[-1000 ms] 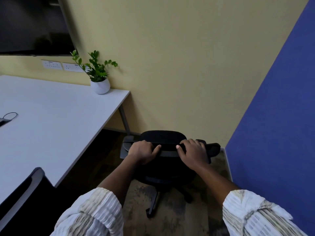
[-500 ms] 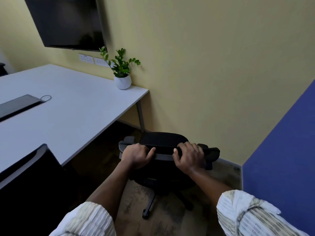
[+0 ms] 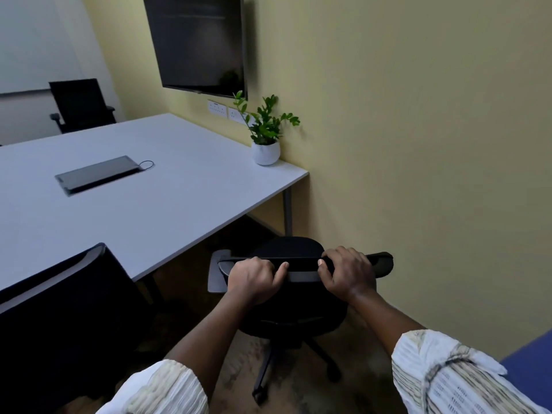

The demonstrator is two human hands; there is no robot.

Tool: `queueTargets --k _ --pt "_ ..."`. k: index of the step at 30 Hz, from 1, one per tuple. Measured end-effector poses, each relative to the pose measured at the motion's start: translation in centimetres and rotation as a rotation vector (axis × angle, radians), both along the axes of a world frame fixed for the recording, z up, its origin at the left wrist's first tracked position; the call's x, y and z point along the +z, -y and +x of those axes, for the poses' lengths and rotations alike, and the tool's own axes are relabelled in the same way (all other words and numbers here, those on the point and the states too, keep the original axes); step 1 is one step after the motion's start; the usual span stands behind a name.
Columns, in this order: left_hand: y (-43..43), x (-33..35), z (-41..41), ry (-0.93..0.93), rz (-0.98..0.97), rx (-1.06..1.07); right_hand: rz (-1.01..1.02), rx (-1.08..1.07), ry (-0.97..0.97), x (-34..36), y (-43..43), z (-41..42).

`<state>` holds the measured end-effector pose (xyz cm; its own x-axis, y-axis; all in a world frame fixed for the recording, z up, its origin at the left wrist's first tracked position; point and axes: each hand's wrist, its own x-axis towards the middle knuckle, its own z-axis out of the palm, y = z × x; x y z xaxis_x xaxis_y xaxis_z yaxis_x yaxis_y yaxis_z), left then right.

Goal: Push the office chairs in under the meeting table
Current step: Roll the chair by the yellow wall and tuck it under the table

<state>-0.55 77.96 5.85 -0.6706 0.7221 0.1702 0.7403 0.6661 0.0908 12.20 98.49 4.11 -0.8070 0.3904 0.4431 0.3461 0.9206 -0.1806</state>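
Since a moment ago, more of the room is coming into sight on the left: the whole wall screen (image 3: 198, 43) and a far chair (image 3: 82, 104) at the back, while both hands are staying clamped on the same chair back. The left hand (image 3: 254, 277) and the right hand (image 3: 346, 271) are both curling shut over the top edge of the black office chair (image 3: 294, 297), thumbs pointing toward each other with a bare strip of rail between them. That chair is sitting just off the corner of the white counter (image 3: 167, 204), its seat beside the counter's edge rather than under it, with the grey leg (image 3: 287, 210) just beyond. On the right, the yellow wall (image 3: 418, 144) is running close by the chair's armrest (image 3: 380, 264), leaving little room on that side. Open floor is showing beneath the counter's near edge. A second chair back (image 3: 59, 294) is standing at the lower left, touching or overlapping the counter's edge. A potted plant (image 3: 265, 135) is sitting at the counter's wall-side corner, and a dark flat panel (image 3: 95, 174) is lying mid-counter
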Motion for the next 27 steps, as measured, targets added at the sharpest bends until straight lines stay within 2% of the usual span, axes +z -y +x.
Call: queueTargets --k 8,13,16,27 --pt "-6.2 -0.4 -5.0 0.008 0.026 0.182 -0.016 0.138 0.041 -0.7 -8.7 -10.2" --pt "-10.6 -0.8 -9.0 0.016 0.069 0.25 -0.044 0.026 -0.029 -1.9 -12.3 -16.9" --pt "-13.2 -0.3 -11.7 0.014 0.095 0.271 -0.089 0.016 -0.005 -1.5 -15.1 -21.2" --pt "-20.4 -0.2 -22.0 -0.003 0.106 0.426 -0.152 0.205 -0.002 -1.7 -22.9 -36.2"
